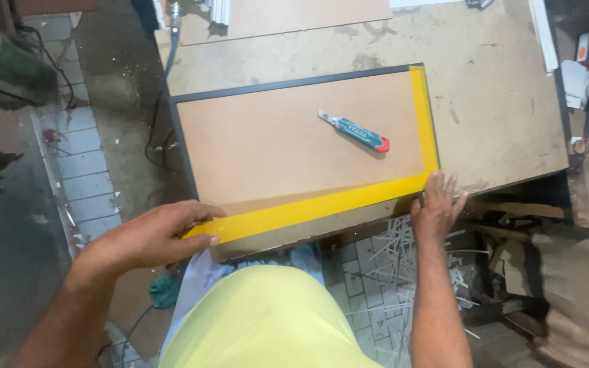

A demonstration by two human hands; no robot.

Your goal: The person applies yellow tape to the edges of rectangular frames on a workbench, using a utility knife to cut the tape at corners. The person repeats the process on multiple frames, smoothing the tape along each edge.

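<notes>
The left hand lies at the near left corner of the board, its grip pinching the end of the yellow tape between thumb and fingers. From there the tape runs right along the board's near edge, stuck flat, then turns up the right edge to the far corner. The board lies flat on the desk, a dark frame showing along its far and left sides, and its near left part overhangs the desk edge. A blue cutter with a red tip lies on the board, apart from both hands. The right hand presses at the near right corner, fingers spread flat on the tape's bend, holding nothing.
</notes>
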